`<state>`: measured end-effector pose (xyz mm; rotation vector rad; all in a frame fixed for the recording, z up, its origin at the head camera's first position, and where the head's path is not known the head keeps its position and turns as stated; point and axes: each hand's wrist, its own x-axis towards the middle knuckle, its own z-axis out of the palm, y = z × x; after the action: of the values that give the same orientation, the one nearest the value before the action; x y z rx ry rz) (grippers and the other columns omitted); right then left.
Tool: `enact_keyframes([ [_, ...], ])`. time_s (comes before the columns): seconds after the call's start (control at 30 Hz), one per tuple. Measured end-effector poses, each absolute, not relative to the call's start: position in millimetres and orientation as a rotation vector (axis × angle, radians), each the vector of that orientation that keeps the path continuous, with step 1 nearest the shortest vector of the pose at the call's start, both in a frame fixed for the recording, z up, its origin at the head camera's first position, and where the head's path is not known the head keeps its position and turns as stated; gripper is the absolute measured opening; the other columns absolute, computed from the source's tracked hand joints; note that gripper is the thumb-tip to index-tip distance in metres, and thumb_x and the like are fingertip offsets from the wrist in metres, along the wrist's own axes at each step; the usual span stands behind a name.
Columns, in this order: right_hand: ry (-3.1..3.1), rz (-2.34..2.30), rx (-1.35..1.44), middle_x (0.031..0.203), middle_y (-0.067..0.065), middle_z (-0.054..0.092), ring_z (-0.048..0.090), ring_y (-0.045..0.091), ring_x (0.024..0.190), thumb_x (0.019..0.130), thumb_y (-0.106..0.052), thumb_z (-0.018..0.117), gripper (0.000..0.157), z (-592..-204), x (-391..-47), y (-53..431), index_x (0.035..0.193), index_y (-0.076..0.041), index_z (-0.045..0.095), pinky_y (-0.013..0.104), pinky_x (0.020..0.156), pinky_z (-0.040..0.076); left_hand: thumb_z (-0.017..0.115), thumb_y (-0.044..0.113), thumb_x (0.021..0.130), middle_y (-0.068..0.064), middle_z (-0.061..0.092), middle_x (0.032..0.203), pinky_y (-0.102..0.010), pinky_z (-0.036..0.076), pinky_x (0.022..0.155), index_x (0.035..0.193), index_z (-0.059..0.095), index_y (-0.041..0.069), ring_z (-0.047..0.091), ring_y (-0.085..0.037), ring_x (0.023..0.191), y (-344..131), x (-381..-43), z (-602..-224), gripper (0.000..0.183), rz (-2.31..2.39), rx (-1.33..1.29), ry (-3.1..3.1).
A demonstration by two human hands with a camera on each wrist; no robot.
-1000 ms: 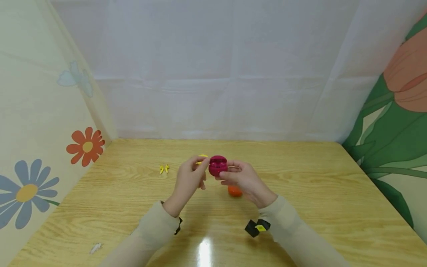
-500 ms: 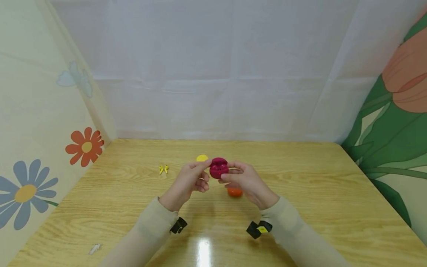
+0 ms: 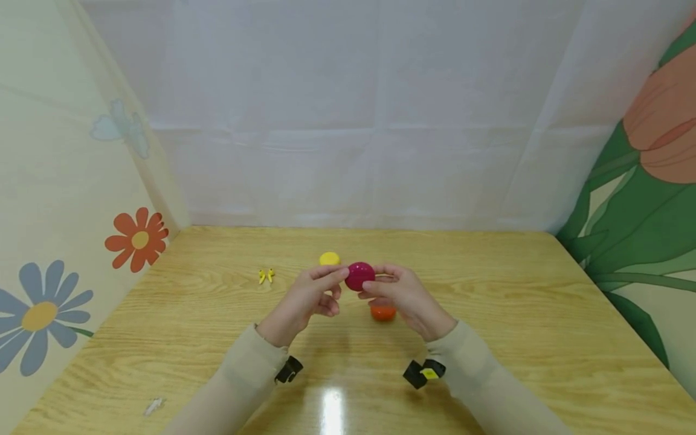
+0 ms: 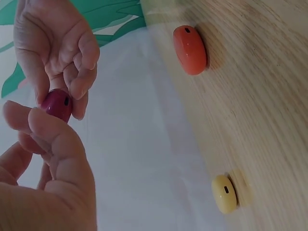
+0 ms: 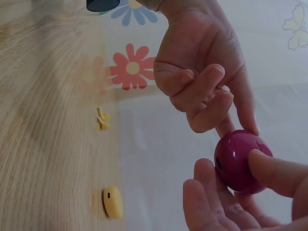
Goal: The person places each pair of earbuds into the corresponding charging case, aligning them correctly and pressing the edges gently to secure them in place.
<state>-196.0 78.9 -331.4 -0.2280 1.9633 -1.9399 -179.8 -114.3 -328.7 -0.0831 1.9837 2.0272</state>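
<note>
Both hands hold a glossy magenta earbud case [image 3: 359,277] up over the table, its lid closed. My right hand [image 3: 408,299] grips it from the right, thumb on the front and fingers behind, as the right wrist view shows of the case [image 5: 240,161]. From the left, my left hand [image 3: 307,296] pinches its edge between thumb and index finger, the other fingers curled in. An orange case [image 3: 383,313] lies on the table below the right hand. Beyond the left hand sits a yellow case [image 3: 329,258], with a pair of yellow earbuds [image 3: 266,276] to its left.
A small white object [image 3: 154,406] lies near the table's front left. The wooden table [image 3: 489,290] ends at a white cloth backdrop [image 3: 348,121], with flower-printed panels at both sides. Black wrist cameras [image 3: 288,369] hang under the sleeves.
The magenta case stood with its lid up and is now closed. Both hands have shifted slightly down with it, and the yellow case behind the left hand has come into fuller view.
</note>
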Motion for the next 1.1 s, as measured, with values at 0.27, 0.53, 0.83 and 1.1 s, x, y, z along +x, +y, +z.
enact_keyframes([
  [0.27,1.996,-1.904,-0.204,0.109,0.019,0.068,0.069,0.026,0.092,0.097,-0.011,0.06,0.037,-330,-199,83,0.125,0.011,0.052,0.044,0.087,0.053,0.061,0.03,0.096,-0.007,0.064,0.092,-0.022,0.05,0.054,0.133,0.056,0.003,0.059,-0.009,0.053,-109,-179,-331,0.047,1.94,-0.076,2.091],
  [0.53,2.002,-1.843,-0.235,0.111,0.025,0.067,0.07,0.027,0.089,0.102,-0.014,0.051,0.042,-332,-207,94,0.135,0.012,0.046,0.043,0.085,0.054,0.058,0.026,0.099,-0.016,0.067,0.118,-0.022,0.052,0.056,0.136,0.054,0.003,0.067,-0.012,0.062,-101,-189,-339,0.043,1.963,-0.103,2.041],
  [0.83,1.986,-1.832,-0.234,0.105,0.022,0.069,0.07,0.025,0.086,0.1,-0.012,0.054,0.045,-339,-215,105,0.138,0.01,0.045,0.035,0.077,0.056,0.057,0.027,0.1,-0.017,0.066,0.12,-0.021,0.052,0.058,0.136,0.053,0.001,0.065,-0.01,0.06,-96,-199,-353,0.045,1.98,-0.101,1.971],
  [1.1,1.883,-1.855,-0.221,0.102,0.014,0.072,0.07,0.019,0.083,0.099,-0.009,0.055,0.049,-345,-221,115,0.141,0.01,0.041,0.031,0.074,0.056,0.06,0.024,0.098,-0.017,0.067,0.116,-0.022,0.051,0.057,0.133,0.056,0.002,0.064,-0.01,0.06,-91,-206,-361,0.042,2.003,-0.13,1.945],
])
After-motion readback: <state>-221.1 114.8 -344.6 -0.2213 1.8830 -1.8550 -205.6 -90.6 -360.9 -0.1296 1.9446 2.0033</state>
